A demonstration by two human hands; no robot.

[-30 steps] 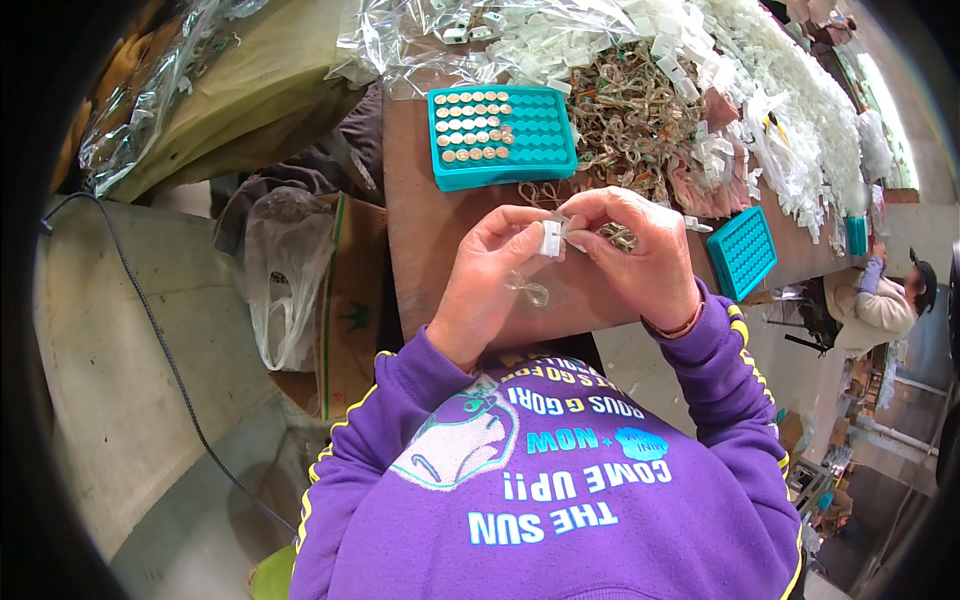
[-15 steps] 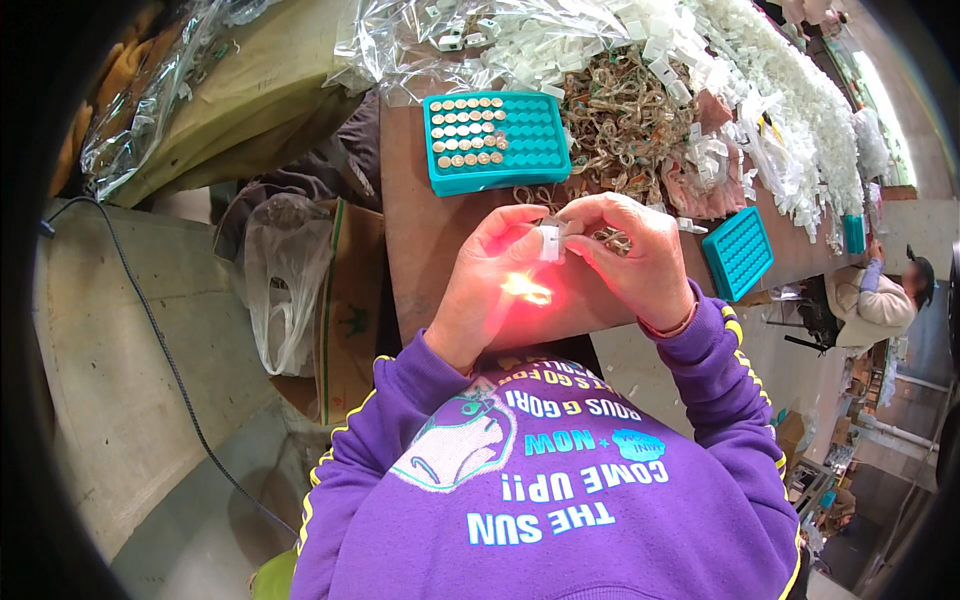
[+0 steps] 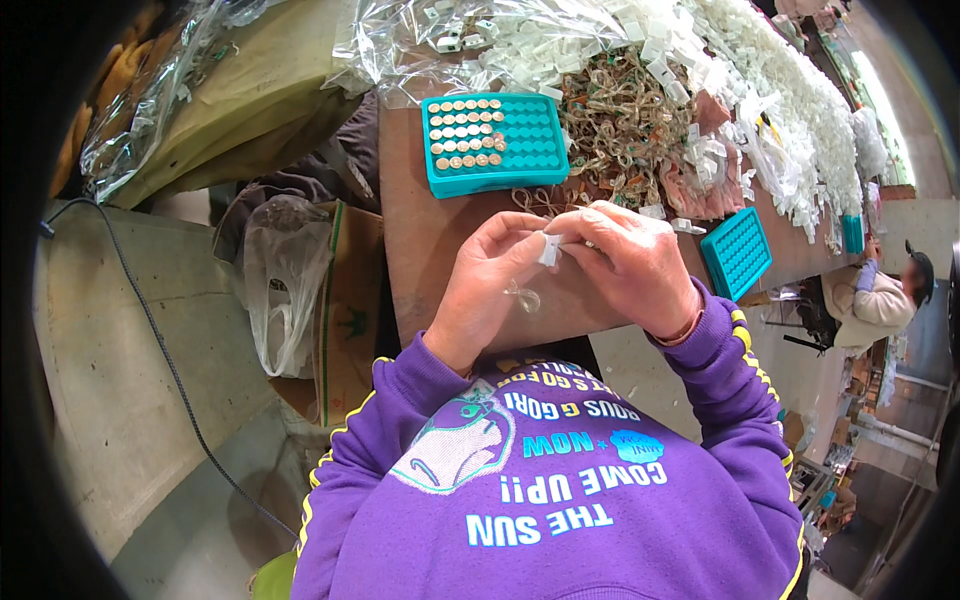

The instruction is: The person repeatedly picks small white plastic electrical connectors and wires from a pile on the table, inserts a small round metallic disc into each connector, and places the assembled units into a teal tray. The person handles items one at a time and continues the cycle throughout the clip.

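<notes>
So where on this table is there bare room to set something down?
Bare brown table runs down the left edge, below the big teal tray and left of the left hand. A thin strip shows between the right hand and the small teal tray. The far side is crowded with tangled loops and white plastic parts.

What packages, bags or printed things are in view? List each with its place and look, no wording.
Cardboard box: left of the table, brown, green printed mark.
Thin plastic bag: draped at the box, clear and crumpled.
Clear plastic bags: far table edge, holding small white pieces.
Sweatshirt print: purple chest, white, yellow and teal lettering with a picture.
No screens or signs show.
</notes>
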